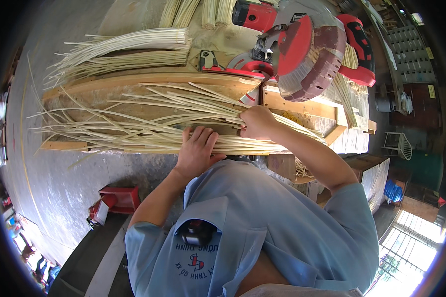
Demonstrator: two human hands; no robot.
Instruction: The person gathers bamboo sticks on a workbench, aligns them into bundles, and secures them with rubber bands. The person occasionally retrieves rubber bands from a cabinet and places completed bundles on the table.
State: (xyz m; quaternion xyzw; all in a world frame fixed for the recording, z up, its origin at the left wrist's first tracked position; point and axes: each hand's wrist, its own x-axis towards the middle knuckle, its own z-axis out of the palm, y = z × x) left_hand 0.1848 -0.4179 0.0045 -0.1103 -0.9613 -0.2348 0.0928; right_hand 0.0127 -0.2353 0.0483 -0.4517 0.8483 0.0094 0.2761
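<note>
Long, thin, pale rattan canes lie in a loose, tangled bundle across the near side of the wooden workbench, their left ends fanned out. My left hand is on the near edge of this bundle, fingers bent over the canes and thumb apart on my side. To its right, my right hand is closed in a fist around some of the canes, just in front of the saw's fence. How many canes it holds is hidden by the fingers.
A red and grey miter saw stands behind my right hand. A neat cane bundle lies at the far left, with more bundles beyond. A wooden fence strip crosses the bench. A red box sits below left.
</note>
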